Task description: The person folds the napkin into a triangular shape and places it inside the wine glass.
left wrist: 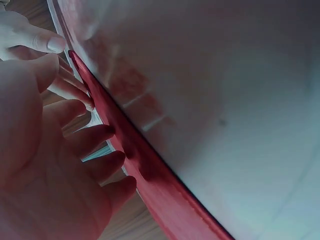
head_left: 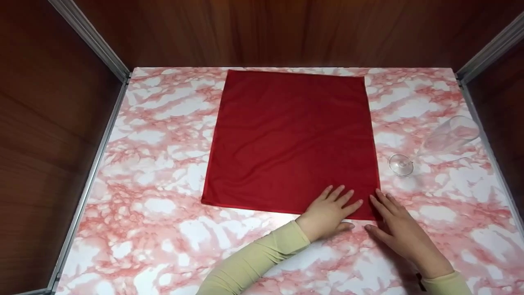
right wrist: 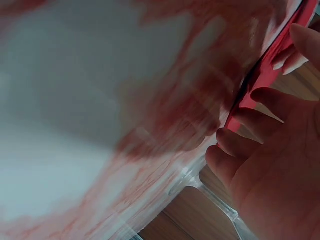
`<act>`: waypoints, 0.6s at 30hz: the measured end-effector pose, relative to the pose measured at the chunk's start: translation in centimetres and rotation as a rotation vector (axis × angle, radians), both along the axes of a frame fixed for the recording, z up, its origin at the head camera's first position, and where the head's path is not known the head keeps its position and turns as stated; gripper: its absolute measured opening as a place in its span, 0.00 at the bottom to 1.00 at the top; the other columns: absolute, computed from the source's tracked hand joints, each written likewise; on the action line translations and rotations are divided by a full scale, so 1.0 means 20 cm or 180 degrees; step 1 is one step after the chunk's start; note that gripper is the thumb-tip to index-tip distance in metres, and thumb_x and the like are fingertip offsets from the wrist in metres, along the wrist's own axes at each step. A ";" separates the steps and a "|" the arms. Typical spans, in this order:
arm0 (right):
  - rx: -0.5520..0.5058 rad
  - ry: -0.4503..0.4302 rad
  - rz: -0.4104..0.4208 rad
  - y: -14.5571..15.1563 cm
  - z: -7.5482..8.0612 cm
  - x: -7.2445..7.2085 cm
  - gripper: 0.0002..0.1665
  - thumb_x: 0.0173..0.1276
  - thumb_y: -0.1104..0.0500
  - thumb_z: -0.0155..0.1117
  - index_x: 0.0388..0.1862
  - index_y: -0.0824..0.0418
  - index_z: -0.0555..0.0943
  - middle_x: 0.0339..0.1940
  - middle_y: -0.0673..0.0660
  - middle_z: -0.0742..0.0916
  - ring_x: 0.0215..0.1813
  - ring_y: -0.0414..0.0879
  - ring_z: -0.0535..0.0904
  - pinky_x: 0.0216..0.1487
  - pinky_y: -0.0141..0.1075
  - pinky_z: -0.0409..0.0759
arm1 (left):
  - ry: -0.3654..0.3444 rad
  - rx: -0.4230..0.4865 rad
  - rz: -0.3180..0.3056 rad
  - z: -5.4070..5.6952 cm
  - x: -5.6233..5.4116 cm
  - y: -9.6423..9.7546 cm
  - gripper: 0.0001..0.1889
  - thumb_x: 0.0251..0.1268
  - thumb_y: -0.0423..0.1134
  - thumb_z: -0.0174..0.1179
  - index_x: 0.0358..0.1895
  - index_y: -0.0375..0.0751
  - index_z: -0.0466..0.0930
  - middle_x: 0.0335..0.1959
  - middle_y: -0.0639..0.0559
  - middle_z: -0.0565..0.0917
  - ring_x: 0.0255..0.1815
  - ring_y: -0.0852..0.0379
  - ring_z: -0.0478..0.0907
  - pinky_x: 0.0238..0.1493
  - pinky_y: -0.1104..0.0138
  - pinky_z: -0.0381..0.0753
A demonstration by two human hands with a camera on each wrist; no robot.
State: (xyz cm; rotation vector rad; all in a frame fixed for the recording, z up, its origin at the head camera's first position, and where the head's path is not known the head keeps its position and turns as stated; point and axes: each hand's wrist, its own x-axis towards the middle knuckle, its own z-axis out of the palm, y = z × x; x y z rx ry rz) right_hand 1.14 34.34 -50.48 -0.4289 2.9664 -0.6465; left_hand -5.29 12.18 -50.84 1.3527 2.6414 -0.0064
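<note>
While straight-fingered hands rest empty at red cloth, I see marbled desk beneath cloth, wood panel beyond.

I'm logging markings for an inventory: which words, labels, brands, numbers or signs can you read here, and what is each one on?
None: no readable lettering, label, brand, number or sign shows on the red cloth, stemmed glass, marbled tabletop, green sleeves or wood-grain panels.

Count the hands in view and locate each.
2: the left hand is over the near edge of the red cloth; the right hand is at its near right corner.
</note>
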 end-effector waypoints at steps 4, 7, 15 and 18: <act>0.0041 0.0007 0.0037 0.00 0.01 -0.01 0.44 0.62 0.46 0.69 0.71 0.63 0.65 0.74 0.60 0.62 0.73 0.61 0.53 0.64 0.58 0.60 | -0.0014 -0.0008 0.0020 0.00 0.00 0.00 0.34 0.68 0.66 0.43 0.75 0.64 0.50 0.75 0.56 0.55 0.76 0.52 0.46 0.73 0.57 0.44; 0.0081 0.0008 0.0055 0.00 0.01 -0.01 0.43 0.61 0.48 0.70 0.70 0.63 0.66 0.74 0.60 0.63 0.73 0.60 0.53 0.64 0.58 0.61 | -0.0039 -0.0007 0.0034 0.01 0.00 0.01 0.34 0.69 0.66 0.43 0.76 0.64 0.49 0.75 0.56 0.55 0.75 0.52 0.46 0.73 0.57 0.45; 0.0097 0.0102 0.0043 -0.01 0.02 -0.03 0.39 0.59 0.53 0.72 0.67 0.63 0.71 0.71 0.61 0.67 0.71 0.63 0.58 0.60 0.59 0.64 | -0.0035 -0.0010 0.0029 0.01 0.00 0.01 0.35 0.68 0.65 0.44 0.76 0.64 0.49 0.74 0.56 0.57 0.75 0.51 0.48 0.72 0.57 0.48; 0.0101 0.0153 0.0030 -0.01 0.02 -0.03 0.37 0.58 0.55 0.73 0.66 0.63 0.72 0.70 0.62 0.69 0.70 0.64 0.59 0.59 0.59 0.65 | -0.0018 -0.0015 0.0020 0.02 0.01 0.01 0.35 0.68 0.65 0.45 0.75 0.64 0.50 0.74 0.56 0.57 0.75 0.51 0.48 0.72 0.58 0.49</act>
